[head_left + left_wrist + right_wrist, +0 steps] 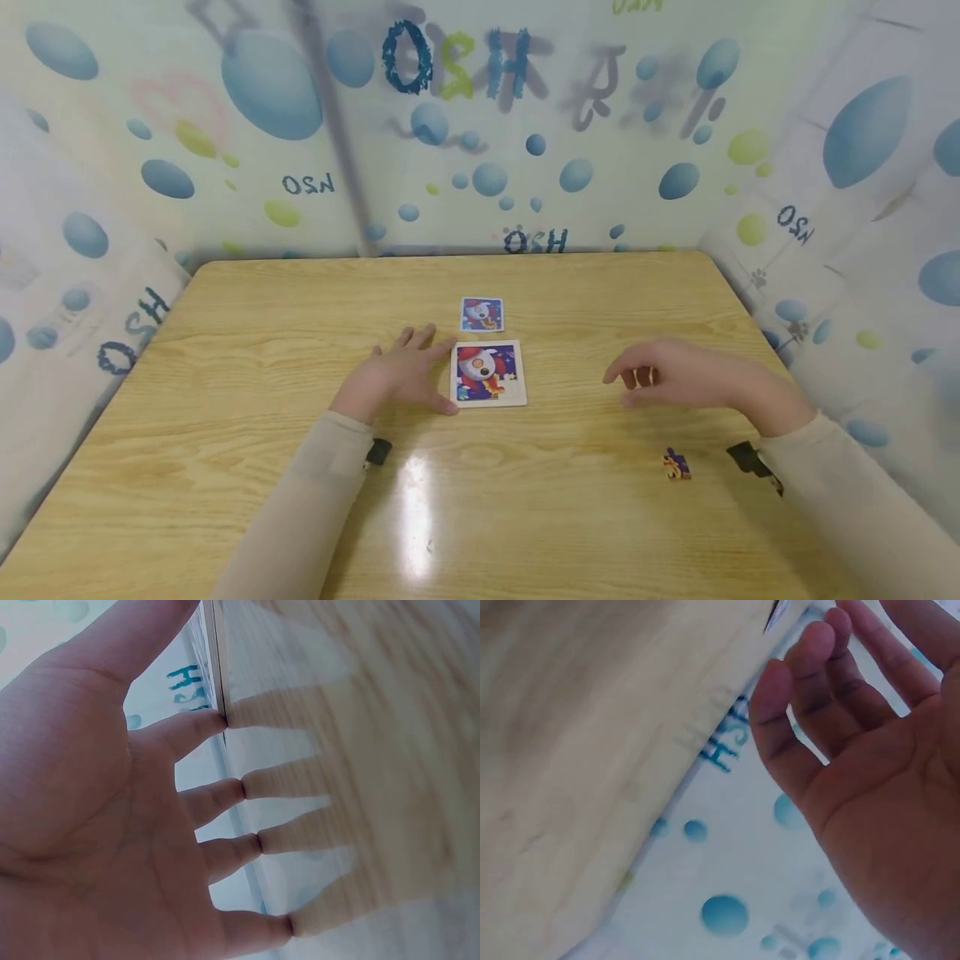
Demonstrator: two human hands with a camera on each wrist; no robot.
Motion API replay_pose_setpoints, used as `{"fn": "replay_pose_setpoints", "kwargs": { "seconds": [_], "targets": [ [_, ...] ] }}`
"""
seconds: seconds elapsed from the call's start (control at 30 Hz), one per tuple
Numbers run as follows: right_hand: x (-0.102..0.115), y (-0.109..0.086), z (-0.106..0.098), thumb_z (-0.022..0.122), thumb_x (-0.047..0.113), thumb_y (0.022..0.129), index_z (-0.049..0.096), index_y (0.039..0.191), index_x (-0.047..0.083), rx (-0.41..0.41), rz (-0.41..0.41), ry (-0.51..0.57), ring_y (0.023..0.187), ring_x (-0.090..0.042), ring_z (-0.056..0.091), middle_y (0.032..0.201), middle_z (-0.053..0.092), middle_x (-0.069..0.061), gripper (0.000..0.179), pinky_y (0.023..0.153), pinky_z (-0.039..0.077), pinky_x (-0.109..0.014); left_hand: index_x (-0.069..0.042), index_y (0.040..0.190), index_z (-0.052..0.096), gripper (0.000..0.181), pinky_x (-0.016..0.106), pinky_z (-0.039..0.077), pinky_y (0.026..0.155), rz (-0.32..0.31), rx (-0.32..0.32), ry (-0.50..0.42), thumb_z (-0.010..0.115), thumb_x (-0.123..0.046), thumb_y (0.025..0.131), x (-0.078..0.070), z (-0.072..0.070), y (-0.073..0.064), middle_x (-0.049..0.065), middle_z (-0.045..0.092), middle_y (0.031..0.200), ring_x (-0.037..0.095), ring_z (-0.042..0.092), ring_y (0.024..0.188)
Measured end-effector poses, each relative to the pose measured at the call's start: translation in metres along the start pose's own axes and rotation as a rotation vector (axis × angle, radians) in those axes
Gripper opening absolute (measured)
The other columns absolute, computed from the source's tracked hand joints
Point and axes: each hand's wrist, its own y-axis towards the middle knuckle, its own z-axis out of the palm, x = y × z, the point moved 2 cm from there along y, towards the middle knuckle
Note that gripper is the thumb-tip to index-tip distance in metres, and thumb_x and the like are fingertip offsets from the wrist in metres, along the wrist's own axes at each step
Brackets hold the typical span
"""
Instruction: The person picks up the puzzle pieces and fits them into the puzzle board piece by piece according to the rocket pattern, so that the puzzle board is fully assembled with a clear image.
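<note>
A square jigsaw puzzle [487, 374] with a rocket picture lies in its white tray at the middle of the table. Its lower right corner shows bare white. My left hand [405, 373] is spread on the table at the puzzle's left side, thumb and index finger at its edge; in the left wrist view, the fingertips of the left hand [150, 817] touch the wood. To the right, my right hand [675, 375] hovers over the table with loosely bent fingers and nothing in them. A loose jigsaw piece [676, 465], purple and orange, lies nearer to me, below that hand.
Behind the puzzle lies a small picture card [482, 315] with the same rocket image. The wooden table [225, 358] meets patterned curtains [480, 150] at its back and sides. A dark strap piece [750, 461] sits at the right wrist.
</note>
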Motion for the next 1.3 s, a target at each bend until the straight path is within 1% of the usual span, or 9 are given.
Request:
{"fn": "replay_pose_setpoints", "kwargs": {
  "seconds": [0.1, 0.23, 0.4, 0.5, 0.57, 0.77, 0.97, 1.07, 1.3],
  "targets": [
    [-0.013, -0.025, 0.01, 0.072, 0.026, 0.096, 0.07, 0.12, 0.015, -0.016, 0.01, 0.075, 0.077, -0.008, 0.058, 0.089, 0.06, 0.01, 0.027, 0.069, 0.052, -0.027, -0.033, 0.163, 0.019, 0.114, 0.077, 0.001, 0.113, 0.0, 0.002, -0.005, 0.081, -0.066, 0.074, 0.0, 0.0, 0.0, 0.008, -0.001, 0.171, 0.042, -0.005, 0.154],
    [-0.028, -0.051, 0.026, 0.074, 0.023, 0.095, 0.067, 0.118, 0.012, -0.008, -0.02, 0.191, 0.076, -0.006, 0.058, 0.087, 0.059, 0.006, 0.026, 0.065, 0.053, -0.026, -0.033, 0.163, 0.02, 0.114, 0.077, 0.001, 0.113, -0.004, 0.005, -0.018, 0.081, -0.065, 0.074, 0.001, 0.0, -0.001, 0.008, 0.0, 0.171, 0.041, -0.006, 0.154],
    [-0.04, -0.069, 0.044, 0.078, 0.026, 0.091, 0.062, 0.112, 0.012, 0.017, -0.044, 0.302, 0.075, -0.009, 0.058, 0.086, 0.06, -0.003, 0.03, 0.062, 0.052, -0.026, -0.033, 0.163, 0.02, 0.114, 0.077, 0.001, 0.113, -0.012, 0.001, -0.021, 0.081, -0.066, 0.073, 0.005, 0.001, -0.001, 0.008, 0.0, 0.171, 0.042, -0.005, 0.154],
    [-0.048, -0.074, 0.053, 0.079, 0.027, 0.09, 0.06, 0.111, 0.014, 0.029, -0.019, 0.331, 0.073, -0.009, 0.054, 0.086, 0.058, -0.005, 0.031, 0.059, 0.049, -0.026, -0.034, 0.163, 0.021, 0.114, 0.077, 0.0, 0.113, -0.013, 0.0, -0.027, 0.081, -0.067, 0.073, 0.007, 0.001, -0.001, 0.008, 0.001, 0.171, 0.042, -0.005, 0.154],
    [-0.052, -0.076, 0.057, 0.08, 0.028, 0.089, 0.06, 0.111, 0.015, 0.026, -0.005, 0.329, 0.071, -0.007, 0.052, 0.085, 0.056, -0.003, 0.032, 0.058, 0.047, -0.025, -0.034, 0.163, 0.021, 0.114, 0.077, 0.0, 0.113, -0.012, 0.002, -0.025, 0.081, -0.067, 0.073, 0.007, 0.001, 0.0, 0.008, 0.001, 0.171, 0.042, -0.005, 0.154],
    [-0.058, -0.076, 0.062, 0.083, 0.026, 0.086, 0.06, 0.11, 0.016, -0.002, -0.028, 0.296, 0.066, -0.002, 0.044, 0.079, 0.048, 0.002, 0.035, 0.054, 0.041, -0.025, -0.034, 0.163, 0.02, 0.113, 0.077, 0.002, 0.113, -0.002, 0.003, -0.004, 0.08, -0.068, 0.074, 0.004, 0.001, 0.0, 0.008, 0.001, 0.171, 0.042, -0.005, 0.154],
    [-0.058, -0.07, 0.061, 0.077, 0.029, 0.092, 0.06, 0.108, 0.019, -0.045, 0.002, 0.197, 0.064, 0.0, 0.043, 0.076, 0.047, 0.008, 0.025, 0.056, 0.041, -0.024, -0.033, 0.163, 0.02, 0.112, 0.078, 0.002, 0.113, 0.001, 0.0, 0.0, 0.079, -0.067, 0.075, 0.002, 0.0, -0.001, 0.009, 0.001, 0.171, 0.042, -0.004, 0.154],
    [-0.058, -0.068, 0.058, 0.074, 0.027, 0.095, 0.06, 0.11, 0.017, -0.07, 0.007, 0.185, 0.062, 0.0, 0.043, 0.075, 0.048, 0.01, 0.023, 0.056, 0.042, -0.024, -0.033, 0.163, 0.02, 0.112, 0.078, 0.002, 0.113, 0.0, 0.0, -0.001, 0.079, -0.067, 0.075, 0.002, 0.0, 0.0, 0.009, 0.001, 0.171, 0.042, -0.005, 0.154],
    [-0.059, -0.066, 0.059, 0.07, 0.023, 0.098, 0.059, 0.114, 0.016, -0.123, -0.03, 0.141, 0.059, 0.002, 0.045, 0.072, 0.049, 0.014, 0.02, 0.055, 0.044, -0.023, -0.034, 0.163, 0.02, 0.113, 0.077, 0.001, 0.113, 0.002, -0.001, -0.007, 0.08, -0.068, 0.073, 0.004, 0.002, 0.001, 0.007, 0.0, 0.171, 0.041, -0.006, 0.155]
  ]
}}
